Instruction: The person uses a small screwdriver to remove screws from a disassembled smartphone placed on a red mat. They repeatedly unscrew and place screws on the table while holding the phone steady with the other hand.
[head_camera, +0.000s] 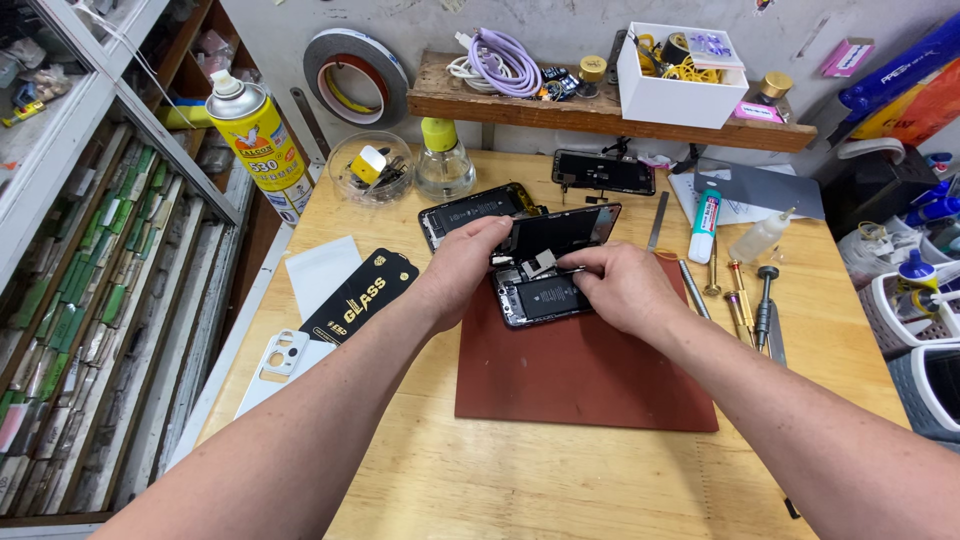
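An opened black phone lies on the upper left part of a reddish-brown mat, its long axis running from the near left toward the far right, insides facing up. Its screen panel stands lifted along the far edge, tilted back. The left hand is clamped on the phone's far left end, fingers curled over the panel's edge. The right hand rests on the phone's right side, fingertips pinched together on a thin tool – too small to tell which kind.

The mat sits on a pale wooden counter. Right of the mat lie screwdrivers and a small white tube; left of it, a black flat package – beyond it, a yellow spray can. Behind the mat, a wooden shelf on the wall carries a white box and coiled cables.
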